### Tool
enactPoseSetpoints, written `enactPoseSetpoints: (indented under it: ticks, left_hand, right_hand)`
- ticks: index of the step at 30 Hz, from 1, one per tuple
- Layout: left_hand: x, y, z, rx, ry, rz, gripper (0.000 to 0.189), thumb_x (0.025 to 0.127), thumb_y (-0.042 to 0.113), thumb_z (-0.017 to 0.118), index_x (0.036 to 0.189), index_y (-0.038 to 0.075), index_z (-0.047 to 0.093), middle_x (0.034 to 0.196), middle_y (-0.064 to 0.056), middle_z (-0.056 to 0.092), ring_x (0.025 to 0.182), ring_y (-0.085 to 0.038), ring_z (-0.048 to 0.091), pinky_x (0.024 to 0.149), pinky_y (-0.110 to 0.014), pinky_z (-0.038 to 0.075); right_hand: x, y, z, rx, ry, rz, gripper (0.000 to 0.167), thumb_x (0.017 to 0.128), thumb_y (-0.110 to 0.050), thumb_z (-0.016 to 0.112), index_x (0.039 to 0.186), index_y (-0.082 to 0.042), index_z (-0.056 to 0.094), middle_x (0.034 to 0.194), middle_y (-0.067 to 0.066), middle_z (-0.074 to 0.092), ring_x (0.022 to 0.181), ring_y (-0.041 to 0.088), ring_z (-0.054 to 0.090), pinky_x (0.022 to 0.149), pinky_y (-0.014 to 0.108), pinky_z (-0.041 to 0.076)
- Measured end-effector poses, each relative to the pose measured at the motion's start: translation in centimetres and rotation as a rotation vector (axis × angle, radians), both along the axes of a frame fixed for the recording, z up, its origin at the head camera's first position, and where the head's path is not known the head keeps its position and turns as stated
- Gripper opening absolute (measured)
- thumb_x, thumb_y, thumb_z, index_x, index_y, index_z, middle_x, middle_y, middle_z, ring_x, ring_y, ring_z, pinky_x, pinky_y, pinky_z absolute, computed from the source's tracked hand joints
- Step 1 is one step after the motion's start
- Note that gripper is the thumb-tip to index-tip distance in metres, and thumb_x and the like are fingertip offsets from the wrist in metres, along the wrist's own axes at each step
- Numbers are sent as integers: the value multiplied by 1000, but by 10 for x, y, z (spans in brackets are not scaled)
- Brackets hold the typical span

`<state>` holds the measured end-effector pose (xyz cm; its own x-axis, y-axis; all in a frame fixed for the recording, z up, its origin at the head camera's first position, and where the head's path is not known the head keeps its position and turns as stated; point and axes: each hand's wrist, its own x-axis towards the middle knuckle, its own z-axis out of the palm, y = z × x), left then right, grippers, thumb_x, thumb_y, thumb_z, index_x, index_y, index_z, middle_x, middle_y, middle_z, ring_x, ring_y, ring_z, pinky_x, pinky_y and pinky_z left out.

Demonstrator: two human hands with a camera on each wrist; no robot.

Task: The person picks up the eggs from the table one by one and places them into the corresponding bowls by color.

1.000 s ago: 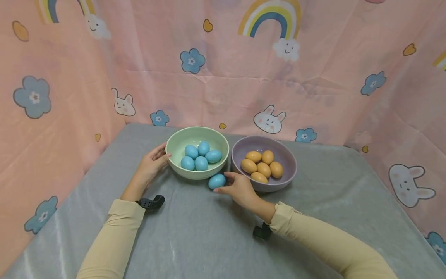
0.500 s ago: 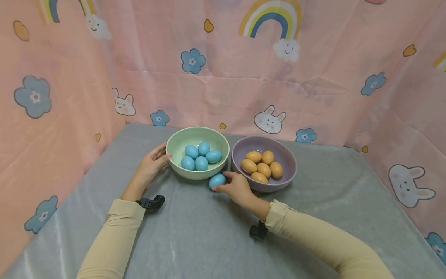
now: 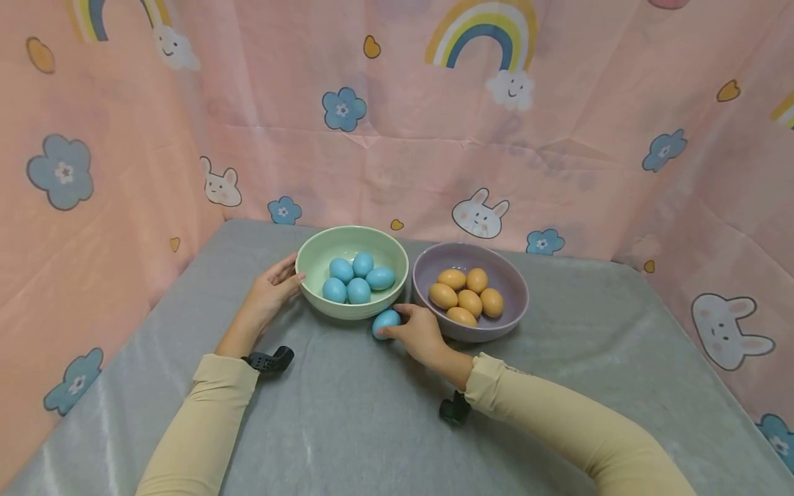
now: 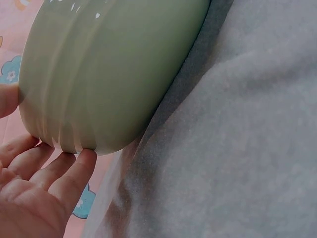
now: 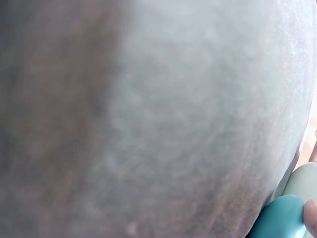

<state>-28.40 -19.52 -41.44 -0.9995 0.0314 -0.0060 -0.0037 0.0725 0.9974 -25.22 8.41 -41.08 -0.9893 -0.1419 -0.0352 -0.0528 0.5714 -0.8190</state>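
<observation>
My left hand [image 3: 268, 293] rests against the left side of a pale green bowl [image 3: 347, 311]. In the left wrist view its fairly straight fingers [image 4: 74, 178] touch the bowl's outer wall, with the thumb up by the rim. Several blue eggs [image 3: 358, 289] lie inside that bowl. Another blue egg [image 3: 384, 324] is just in front of the bowl, and my right hand [image 3: 423, 335] pinches it between thumb and fingers. The right wrist view shows the blue egg [image 5: 280, 218] at its lower right corner, a fingertip on it.
A purple bowl [image 3: 484, 334] holding several orange-brown eggs [image 3: 469, 302] stands close to the right of the green one, just behind my right hand. Grey cloth [image 3: 347, 413] covers the table. Pink printed fabric [image 3: 403, 158] hangs at the back and both sides.
My right thumb has moved further over the blue egg, which has turned slightly. The right wrist and forearm have shifted a little left. Left hand and bowls look unchanged.
</observation>
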Motion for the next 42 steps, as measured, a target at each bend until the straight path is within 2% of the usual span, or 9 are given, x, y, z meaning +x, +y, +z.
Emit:
enactPoseSetpoints:
  ticks: [12, 23, 30, 36, 42]
  left_hand:
    - [2, 0, 2, -11, -13, 3, 65, 102, 20, 57, 158, 12, 26, 165, -8, 26, 151, -23, 29, 118, -35, 40]
    - [2, 0, 2, -19, -15, 6, 65, 102, 20, 58, 158, 13, 26, 165, -7, 26, 152, -22, 28, 119, -36, 39]
    - [1, 0, 2, -19, -12, 1, 65, 102, 19, 57, 158, 12, 26, 164, -7, 26, 152, -22, 28, 117, -34, 40]
    - [1, 0, 2, -13, -14, 4, 65, 102, 19, 57, 158, 11, 26, 164, -7, 26, 152, -22, 28, 118, -35, 40]
    - [1, 0, 2, -7, -16, 3, 65, 102, 19, 57, 158, 11, 26, 164, -7, 26, 152, -22, 28, 118, -35, 40]
  right_hand:
    - [-1, 0, 0, 3, -8, -17, 56, 78, -15, 85, 126, 5, 65, 125, 17, 69, 112, 22, 63, 99, 41, 57]
    - [4, 4, 11, -10, -85, -26, 56, 76, -20, 87, 125, -1, 68, 126, 12, 69, 109, 19, 62, 99, 39, 56]
    - [8, 10, 23, -40, -76, -10, 53, 75, -21, 88, 122, -4, 70, 119, 9, 73, 106, 17, 66, 92, 32, 59]
    - [10, 15, 37, -132, -62, 40, 55, 79, -18, 85, 128, -1, 66, 124, 13, 71, 112, 21, 66, 95, 32, 60]
    - [7, 17, 50, -99, 30, 42, 58, 79, -19, 85, 130, 0, 65, 126, 13, 70, 116, 25, 67, 97, 36, 60]
